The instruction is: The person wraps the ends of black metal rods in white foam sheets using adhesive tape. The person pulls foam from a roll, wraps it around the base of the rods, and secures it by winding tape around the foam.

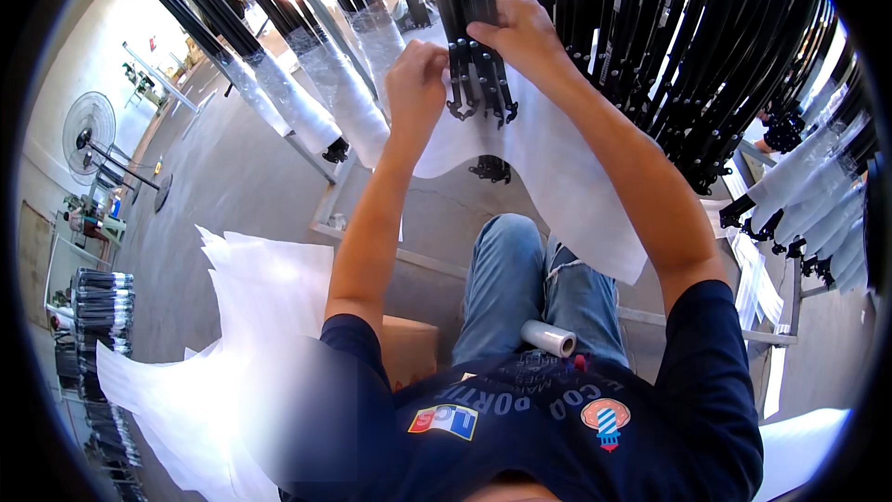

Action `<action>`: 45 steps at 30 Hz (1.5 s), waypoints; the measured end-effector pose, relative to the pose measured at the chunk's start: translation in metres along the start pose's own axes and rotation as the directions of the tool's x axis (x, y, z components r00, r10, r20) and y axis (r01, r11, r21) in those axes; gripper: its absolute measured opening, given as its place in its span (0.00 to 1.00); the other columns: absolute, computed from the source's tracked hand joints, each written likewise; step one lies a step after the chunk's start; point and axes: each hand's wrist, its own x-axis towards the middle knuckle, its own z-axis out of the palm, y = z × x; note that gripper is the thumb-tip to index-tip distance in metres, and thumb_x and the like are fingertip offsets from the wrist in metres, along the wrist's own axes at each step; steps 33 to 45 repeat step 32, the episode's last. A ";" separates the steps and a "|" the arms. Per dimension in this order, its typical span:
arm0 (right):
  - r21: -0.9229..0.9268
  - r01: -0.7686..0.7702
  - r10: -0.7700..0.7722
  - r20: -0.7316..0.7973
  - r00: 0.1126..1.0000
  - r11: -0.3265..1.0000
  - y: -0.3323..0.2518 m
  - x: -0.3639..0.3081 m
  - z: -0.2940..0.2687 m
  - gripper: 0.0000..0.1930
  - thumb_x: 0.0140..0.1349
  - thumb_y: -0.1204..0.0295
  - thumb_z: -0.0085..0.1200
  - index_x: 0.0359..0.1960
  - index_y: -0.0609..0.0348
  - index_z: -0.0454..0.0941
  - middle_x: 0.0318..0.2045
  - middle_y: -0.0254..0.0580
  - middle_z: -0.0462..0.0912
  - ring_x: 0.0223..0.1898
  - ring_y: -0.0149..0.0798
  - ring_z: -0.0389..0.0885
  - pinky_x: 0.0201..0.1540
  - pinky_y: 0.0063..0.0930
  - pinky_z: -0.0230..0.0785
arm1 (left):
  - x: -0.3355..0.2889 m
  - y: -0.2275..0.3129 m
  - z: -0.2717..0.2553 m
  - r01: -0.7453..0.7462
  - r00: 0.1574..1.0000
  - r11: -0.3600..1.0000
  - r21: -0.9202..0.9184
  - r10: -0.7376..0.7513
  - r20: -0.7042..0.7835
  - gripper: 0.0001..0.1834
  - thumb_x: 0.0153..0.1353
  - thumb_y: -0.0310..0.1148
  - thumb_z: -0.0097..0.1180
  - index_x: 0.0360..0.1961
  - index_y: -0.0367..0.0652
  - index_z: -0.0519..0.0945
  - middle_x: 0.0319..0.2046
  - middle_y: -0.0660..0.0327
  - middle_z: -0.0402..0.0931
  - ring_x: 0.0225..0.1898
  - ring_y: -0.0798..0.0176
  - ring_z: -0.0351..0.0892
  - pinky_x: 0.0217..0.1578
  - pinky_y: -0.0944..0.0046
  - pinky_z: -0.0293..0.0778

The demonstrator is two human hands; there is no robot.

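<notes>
A bundle of slim black metal rods with small jointed ends hangs in front of me. My right hand is closed around its right side, the thumb across the front and the other fingers mostly hidden. A thin white foam sheet passes behind the bundle and drapes down to the right. At the sheet's left part, beside the rod ends, my left hand is closed with curled fingers, seemingly on the sheet's edge. Another black rod end shows below the sheet.
More black rods hang at the right; several wrapped bundles hang at the left. White sheets are stacked at my left by a cardboard box. A film roll lies on my lap. A fan stands far left.
</notes>
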 end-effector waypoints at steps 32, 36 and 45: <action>-0.390 0.033 -0.082 -0.110 0.990 0.920 0.014 -0.047 -0.011 0.06 0.51 0.71 0.48 0.22 0.59 0.75 0.20 0.49 0.76 0.29 0.53 0.75 0.33 0.42 0.65 | 0.057 -0.008 0.016 0.377 0.903 0.721 -0.581 -0.148 0.403 0.13 0.55 0.34 0.53 0.39 0.38 0.76 0.34 0.58 0.78 0.38 0.65 0.76 0.47 0.67 0.65; -0.390 0.033 -0.082 -0.110 0.990 0.920 0.014 -0.047 -0.011 0.06 0.51 0.71 0.48 0.22 0.59 0.75 0.20 0.49 0.76 0.29 0.53 0.75 0.33 0.42 0.65 | 0.057 -0.008 0.016 0.377 0.903 0.721 -0.581 -0.148 0.403 0.13 0.55 0.34 0.53 0.39 0.38 0.76 0.34 0.58 0.78 0.38 0.65 0.76 0.47 0.67 0.65; -0.390 0.033 -0.082 -0.110 0.990 0.920 0.014 -0.047 -0.011 0.06 0.51 0.71 0.48 0.22 0.59 0.75 0.20 0.49 0.76 0.29 0.53 0.75 0.33 0.42 0.65 | 0.057 -0.008 0.016 0.377 0.903 0.721 -0.581 -0.148 0.403 0.13 0.55 0.34 0.53 0.39 0.38 0.76 0.34 0.58 0.78 0.38 0.65 0.76 0.47 0.67 0.65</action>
